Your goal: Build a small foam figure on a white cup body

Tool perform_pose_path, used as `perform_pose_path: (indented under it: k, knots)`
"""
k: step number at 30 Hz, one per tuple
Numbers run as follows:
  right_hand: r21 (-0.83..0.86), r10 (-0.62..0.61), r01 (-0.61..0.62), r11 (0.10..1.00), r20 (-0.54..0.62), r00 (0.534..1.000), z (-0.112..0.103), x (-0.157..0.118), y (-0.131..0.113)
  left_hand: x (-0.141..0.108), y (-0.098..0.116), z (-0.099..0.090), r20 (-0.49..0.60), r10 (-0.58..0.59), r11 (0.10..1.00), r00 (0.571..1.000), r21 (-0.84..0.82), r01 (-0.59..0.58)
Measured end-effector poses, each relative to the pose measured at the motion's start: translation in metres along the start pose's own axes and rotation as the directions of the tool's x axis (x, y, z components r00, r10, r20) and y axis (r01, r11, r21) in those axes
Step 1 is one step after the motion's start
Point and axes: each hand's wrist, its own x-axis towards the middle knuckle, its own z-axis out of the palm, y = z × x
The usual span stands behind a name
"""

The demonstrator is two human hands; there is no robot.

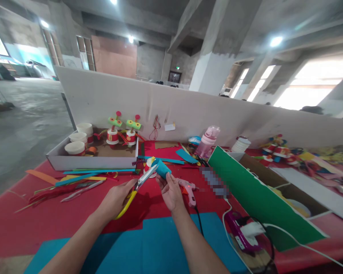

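My left hand (pixel 118 199) is closed on yellow-handled scissors (pixel 146 176), whose blades point up and to the right. The blade tips reach the near rim of a blue paper tube (pixel 162 169). My right hand (pixel 170 191) grips that tube from below, between thumb and fingers. Behind the blades stands a paper cup (pixel 150 167), partly hidden, with a dark coiled strip at its left. Just right of my right hand, a pink glue gun (pixel 189 189) lies on the red tabletop with a small red light showing.
A white box (pixel 93 161) at back left holds cups and two paper figures (pixel 112 136). Paper strips (pixel 82 179) lie in front. Blue sheets (pixel 125 247) cover the near edge. At right are a green board (pixel 260 194), a purple power strip (pixel 241 236) and loose cables.
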Motion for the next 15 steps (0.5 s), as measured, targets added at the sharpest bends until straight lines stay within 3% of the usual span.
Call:
perform_pose_path:
  k: [15]
  knots:
    - [-0.009,-0.01,0.01,1.0,0.02,1.0,0.0011,0.0001,-0.0008,-0.0012,0.0025,-0.002,0.006,0.022,0.998,1.0,-0.063,-0.021]
